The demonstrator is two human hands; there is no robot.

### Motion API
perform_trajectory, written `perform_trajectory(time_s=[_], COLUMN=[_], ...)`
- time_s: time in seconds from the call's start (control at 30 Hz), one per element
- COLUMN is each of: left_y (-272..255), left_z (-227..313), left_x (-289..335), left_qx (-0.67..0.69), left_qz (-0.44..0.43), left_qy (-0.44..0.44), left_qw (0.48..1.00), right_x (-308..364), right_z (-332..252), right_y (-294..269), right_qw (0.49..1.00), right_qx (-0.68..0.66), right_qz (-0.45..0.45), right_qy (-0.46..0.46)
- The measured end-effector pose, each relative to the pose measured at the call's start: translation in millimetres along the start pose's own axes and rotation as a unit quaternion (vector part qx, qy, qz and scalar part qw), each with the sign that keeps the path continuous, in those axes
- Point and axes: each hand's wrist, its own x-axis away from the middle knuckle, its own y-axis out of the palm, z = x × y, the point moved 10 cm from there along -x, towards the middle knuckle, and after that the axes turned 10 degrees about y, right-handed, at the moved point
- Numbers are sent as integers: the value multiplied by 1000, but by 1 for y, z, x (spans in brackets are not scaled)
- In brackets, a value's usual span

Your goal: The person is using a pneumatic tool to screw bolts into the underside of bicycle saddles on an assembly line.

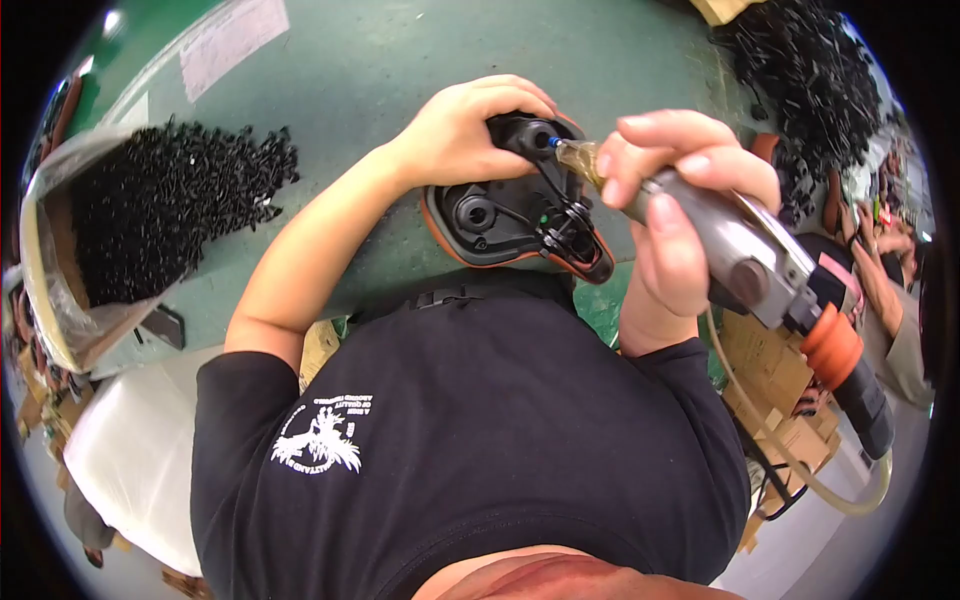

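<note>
A bicycle saddle [470, 215] with a black underside and brown-orange edge lies upside down on the green bench, near my waist. My left hand [470, 130] is closed around its far end, steadying it from the left. In my right hand [690, 190] is a silver air screwdriver [735, 240], gripped with the fingers wrapped round its body. Its blue-tinged tip [555, 143] meets or nearly meets the black round mount [530, 135] beside my left fingers. Whether a screw sits at the tip is too small to tell.
At the left, small black parts [190, 190] spill from a plastic-lined box [45, 270]. More black parts [810, 80] are heaped at the far right. A hose [800, 470] loops from the screwdriver past cardboard boxes [765, 365]. Another person's arm [880, 260] shows at the right edge.
</note>
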Motion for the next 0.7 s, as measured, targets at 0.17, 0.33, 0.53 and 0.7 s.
perform_trajectory(time_s=[0.17, 0.33, 0.53, 0.7], left_y=[-82, -307, -336, -202], left_z=[-10, -79, -30, 9], left_x=[12, 121, 167, 146], left_qx=[-129, -59, -358, -355], left_qz=[79, 547, 376, 28], left_qy=[-61, -165, -235, -239], left_qw=[987, 819, 822, 903], right_x=[31, 125, 226, 219], right_z=[11, 45, 61, 80], right_y=[-72, -204, -311, -339], right_qw=[987, 852, 743, 762], right_qx=[-58, -41, 37, 25], right_qz=[150, 500, 626, 586], right_qy=[20, 149, 232, 273])
